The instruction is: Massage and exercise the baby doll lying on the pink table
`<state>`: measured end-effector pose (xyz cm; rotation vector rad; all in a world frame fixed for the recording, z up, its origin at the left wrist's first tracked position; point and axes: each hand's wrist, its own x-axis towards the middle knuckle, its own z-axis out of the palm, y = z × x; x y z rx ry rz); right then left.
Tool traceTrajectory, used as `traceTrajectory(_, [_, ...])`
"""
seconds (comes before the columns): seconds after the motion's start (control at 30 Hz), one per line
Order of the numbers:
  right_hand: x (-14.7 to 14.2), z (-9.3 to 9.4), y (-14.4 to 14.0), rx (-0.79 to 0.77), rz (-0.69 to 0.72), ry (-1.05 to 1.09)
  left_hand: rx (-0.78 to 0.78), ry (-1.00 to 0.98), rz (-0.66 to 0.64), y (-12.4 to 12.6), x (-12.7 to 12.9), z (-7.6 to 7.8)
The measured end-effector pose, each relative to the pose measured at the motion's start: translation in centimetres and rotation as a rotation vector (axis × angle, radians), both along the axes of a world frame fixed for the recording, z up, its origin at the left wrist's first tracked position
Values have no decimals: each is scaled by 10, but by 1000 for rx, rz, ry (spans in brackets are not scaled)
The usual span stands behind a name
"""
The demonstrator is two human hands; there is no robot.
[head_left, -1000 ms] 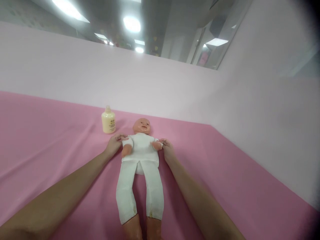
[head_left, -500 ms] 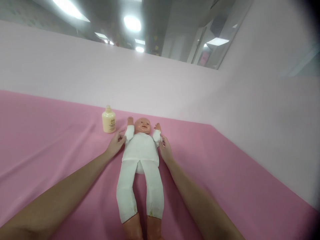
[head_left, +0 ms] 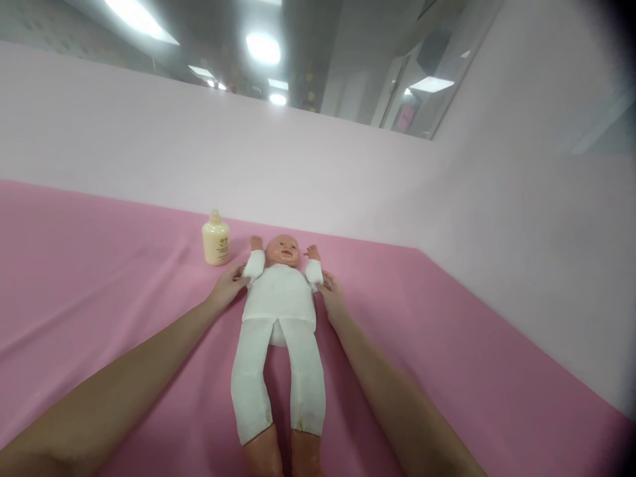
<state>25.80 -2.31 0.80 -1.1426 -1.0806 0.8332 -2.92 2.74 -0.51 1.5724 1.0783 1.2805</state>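
Observation:
A baby doll point(head_left: 279, 295) with a white cloth body lies on its back on the pink cover, head away from me and both forearms raised. At the doll's arm on the left side of the view, my left hand point(head_left: 229, 283) is closed, thumb in front and fingers partly hidden behind the white sleeve. My right hand point(head_left: 332, 295) holds the doll's other arm near the elbow, some of its fingertips tucked behind it. The doll's feet run out of view at the bottom.
A pale yellow pump-less bottle point(head_left: 216, 242) with a small label stands left of the doll's head. The pink cover point(head_left: 124, 265) has creases on the left. White walls point(head_left: 199, 146) border it at the back and right, beneath a reflective pane point(head_left: 308, 53).
Both doll arms have shifted slightly outward, away from its head, along with my hands. The doll's body and the bottle have stayed in place.

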Motion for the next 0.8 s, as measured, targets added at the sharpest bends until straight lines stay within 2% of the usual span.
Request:
traceTrajectory(0.13, [-1,-3,3,19,30,134,-47,-197,-58,1,2,-4])
traceTrajectory(0.27, [-1,-7,6,16,35,176,-112,-257,-109,1,2,-6])
traceTrajectory(0.4, [-3,-7,6,4,35,157,-80,-191,-104,0,3,-4])
traceTrajectory(0.53, [-6,-2,1,-3,9,94,-31,-100,-11,-2,4,-4])
traceTrajectory(0.7, [-10,4,-6,12,-63,-25,8,53,-48,-1,3,-6])
traceTrajectory(0.8, [-10,3,-6,31,-84,-102,29,101,-2,0,2,-8])
